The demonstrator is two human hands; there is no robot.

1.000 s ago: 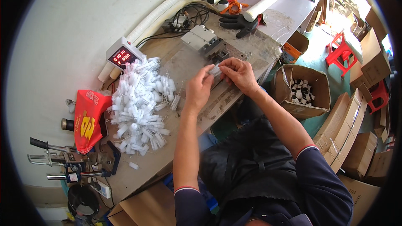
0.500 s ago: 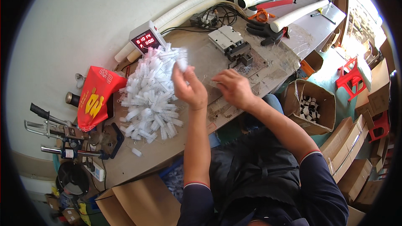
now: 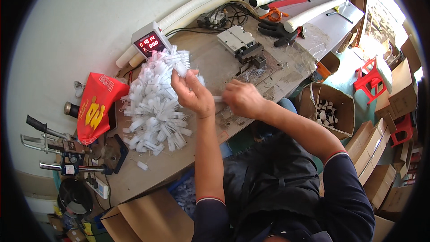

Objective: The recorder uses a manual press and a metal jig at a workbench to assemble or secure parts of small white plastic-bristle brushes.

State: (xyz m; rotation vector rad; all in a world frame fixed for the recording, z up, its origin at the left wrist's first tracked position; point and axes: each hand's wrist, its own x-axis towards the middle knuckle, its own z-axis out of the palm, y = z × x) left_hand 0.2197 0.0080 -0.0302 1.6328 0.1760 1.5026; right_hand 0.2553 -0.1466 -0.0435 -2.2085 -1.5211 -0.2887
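A large heap of small white bristle brushes, some with wire loops at their ends, lies on the table. My left hand is at the heap's right side, its fingers closed on a white brush that points up from the fingertips. My right hand, a little blurred, is curled just to the right. A white brush sticks out from its fingers toward my left hand. Behind my right hand stands a small metal press-like fixture on a metal plate.
A counter with a red display stands behind the heap. To the left are a red bag and a clamp-like metal machine. White tubes and a black glove lie farther back. An open cardboard box stands to the right.
My left hand has moved slightly left and down, closer to the heap. The right hand has shifted left and down, and a white brush now shows at its fingers.
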